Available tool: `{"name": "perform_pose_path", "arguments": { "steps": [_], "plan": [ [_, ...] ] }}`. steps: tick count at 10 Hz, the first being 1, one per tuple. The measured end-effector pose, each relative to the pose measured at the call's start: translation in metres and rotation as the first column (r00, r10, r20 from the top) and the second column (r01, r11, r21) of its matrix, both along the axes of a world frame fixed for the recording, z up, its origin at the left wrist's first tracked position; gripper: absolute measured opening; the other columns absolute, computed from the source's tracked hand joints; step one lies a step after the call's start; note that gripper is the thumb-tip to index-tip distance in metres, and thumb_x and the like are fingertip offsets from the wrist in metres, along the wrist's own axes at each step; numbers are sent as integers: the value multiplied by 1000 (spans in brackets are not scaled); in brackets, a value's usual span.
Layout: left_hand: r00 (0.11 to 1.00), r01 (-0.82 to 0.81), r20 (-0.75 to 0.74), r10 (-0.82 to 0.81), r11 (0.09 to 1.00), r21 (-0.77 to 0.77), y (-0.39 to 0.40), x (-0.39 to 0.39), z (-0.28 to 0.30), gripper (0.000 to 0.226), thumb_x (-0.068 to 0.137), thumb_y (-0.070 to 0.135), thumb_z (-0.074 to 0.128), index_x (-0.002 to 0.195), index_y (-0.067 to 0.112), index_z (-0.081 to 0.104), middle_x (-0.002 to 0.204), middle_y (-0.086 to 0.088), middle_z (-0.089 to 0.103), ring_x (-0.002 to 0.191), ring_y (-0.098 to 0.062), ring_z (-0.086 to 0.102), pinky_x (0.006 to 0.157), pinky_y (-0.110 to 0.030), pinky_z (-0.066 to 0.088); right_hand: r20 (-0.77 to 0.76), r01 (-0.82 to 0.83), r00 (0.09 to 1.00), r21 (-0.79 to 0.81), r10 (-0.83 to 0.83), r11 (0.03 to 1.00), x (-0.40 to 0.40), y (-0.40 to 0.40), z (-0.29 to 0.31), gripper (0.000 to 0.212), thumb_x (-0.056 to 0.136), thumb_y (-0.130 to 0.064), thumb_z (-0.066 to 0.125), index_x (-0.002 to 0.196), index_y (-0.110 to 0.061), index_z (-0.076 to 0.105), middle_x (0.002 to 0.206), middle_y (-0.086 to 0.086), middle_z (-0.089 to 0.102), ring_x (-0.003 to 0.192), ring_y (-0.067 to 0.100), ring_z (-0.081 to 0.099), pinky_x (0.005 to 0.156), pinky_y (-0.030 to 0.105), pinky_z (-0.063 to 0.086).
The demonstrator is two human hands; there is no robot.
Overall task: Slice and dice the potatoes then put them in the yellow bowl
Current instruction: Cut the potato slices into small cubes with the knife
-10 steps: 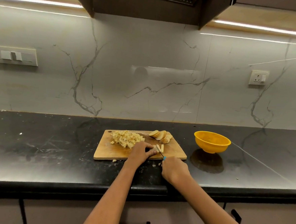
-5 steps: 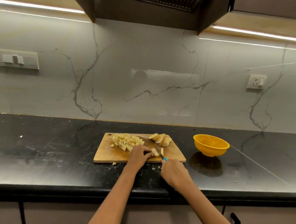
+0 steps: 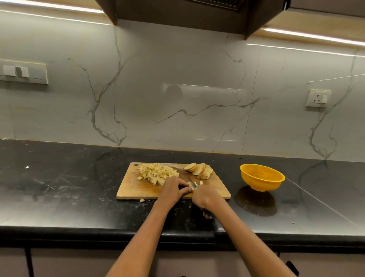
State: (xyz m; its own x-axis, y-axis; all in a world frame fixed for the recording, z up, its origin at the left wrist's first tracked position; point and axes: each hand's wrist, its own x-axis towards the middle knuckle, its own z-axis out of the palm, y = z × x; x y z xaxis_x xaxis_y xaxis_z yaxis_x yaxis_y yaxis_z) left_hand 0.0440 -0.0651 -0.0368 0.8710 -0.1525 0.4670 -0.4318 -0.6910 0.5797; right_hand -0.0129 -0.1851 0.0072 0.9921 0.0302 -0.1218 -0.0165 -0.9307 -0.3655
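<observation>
left hand (image 3: 173, 188) fingers curled, pinning potato strips (image 3: 191, 184) at cutting board (image 3: 135, 189) front edge | right hand (image 3: 203, 196) seemingly gripping knife (image 3: 193, 184) | yellow bowl (image 3: 261, 180) on counter (image 3: 66, 184), right

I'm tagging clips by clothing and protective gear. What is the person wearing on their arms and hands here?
Nothing is visible on either arm: both forearms are bare up to the frame's lower edge, with no sleeves showing. The left hand and right hand have no gloves, and no watch, bracelet or rings can be made out.

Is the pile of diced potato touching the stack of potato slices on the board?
Apart. The head view shows bare cutting board between the diced pile and the slices.
</observation>
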Motion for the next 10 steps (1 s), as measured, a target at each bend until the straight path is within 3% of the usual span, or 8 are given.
{"name": "perform_pose_path", "arguments": {
  "steps": [1, 2, 3, 5, 7, 8, 9, 10],
  "plan": [
    [1000, -4, 8, 4, 1000, -6, 0, -3, 4, 22, 83, 18, 69, 100, 5, 72, 99, -9, 72, 94, -18, 66, 85, -26, 47, 111, -26, 994, 15, 25, 1000, -3, 3, 2, 30, 94, -8, 45, 120, 4, 57, 119, 20, 60, 111, 34, 59, 55, 20, 39],
    [1000, -11, 0, 11, 1000, -19, -1, -5, 1, 24, 82, 19, 69, 102, 5, 72, 102, -9, 72, 98, -17, 64, 88, -26, 46, 103, -24, 994, -112, 36, 993, -14, 1, -3, 32, 96, -13, 45, 121, 3, 56, 123, 18, 58, 113, 33, 57, 81, 33, 48],
    [1000, -20, -5, 20, 999, -27, -1, -6, 2, 25, 83, 21, 69, 103, 6, 71, 104, -7, 71, 100, -16, 63, 89, -24, 43, 122, -52, 988, -280, 89, 959, -16, -4, -10, 34, 99, -19, 40, 122, -1, 56, 123, 14, 60, 113, 30, 57, 87, 35, 47],
    [998, -55, -34, 53, 998, -39, -1, -5, -1, 27, 82, 26, 70, 104, 10, 71, 106, -4, 70, 102, -12, 62, 89, -19, 39, 222, 11, 973, -320, 64, 947, -47, -18, -18, 32, 100, -20, 42, 124, -2, 54, 120, 11, 62, 108, 25, 62, 83, 33, 50],
    [995, -102, -15, 101, 990, -98, -1, -5, -2, 21, 84, 18, 68, 102, 9, 72, 105, -5, 71, 102, -13, 62, 88, -13, 33, 280, 94, 958, -101, -62, 990, -55, -28, -18, 32, 101, -28, 37, 118, -5, 54, 115, 11, 63, 105, 24, 61, 78, 31, 45],
    [994, -112, -15, 111, 989, -102, -1, -5, -2, 21, 84, 18, 67, 102, 10, 72, 105, -5, 71, 102, -13, 62, 89, -14, 34, 260, 3, 965, -94, 22, 996, -47, -27, -16, 37, 104, -25, 28, 112, -3, 56, 111, 15, 61, 103, 30, 59, 75, 33, 42],
    [994, -112, -13, 111, 989, -99, -1, -5, -3, 21, 84, 18, 68, 102, 10, 72, 104, -5, 71, 100, -12, 62, 88, -13, 35, 231, -41, 971, -78, 58, 996, -29, -21, -20, 44, 105, -26, 24, 112, -1, 59, 103, 15, 66, 93, 29, 64, 65, 29, 45],
    [994, -111, -12, 111, 989, -98, 0, -4, -3, 21, 83, 19, 68, 102, 9, 72, 104, -5, 71, 99, -11, 63, 86, -13, 35, 192, -23, 981, -33, 29, 999, -25, -20, -21, 44, 104, -27, 25, 111, 0, 59, 83, 9, 62, 62, 18, 56, 48, 20, 36]
  ]
}}
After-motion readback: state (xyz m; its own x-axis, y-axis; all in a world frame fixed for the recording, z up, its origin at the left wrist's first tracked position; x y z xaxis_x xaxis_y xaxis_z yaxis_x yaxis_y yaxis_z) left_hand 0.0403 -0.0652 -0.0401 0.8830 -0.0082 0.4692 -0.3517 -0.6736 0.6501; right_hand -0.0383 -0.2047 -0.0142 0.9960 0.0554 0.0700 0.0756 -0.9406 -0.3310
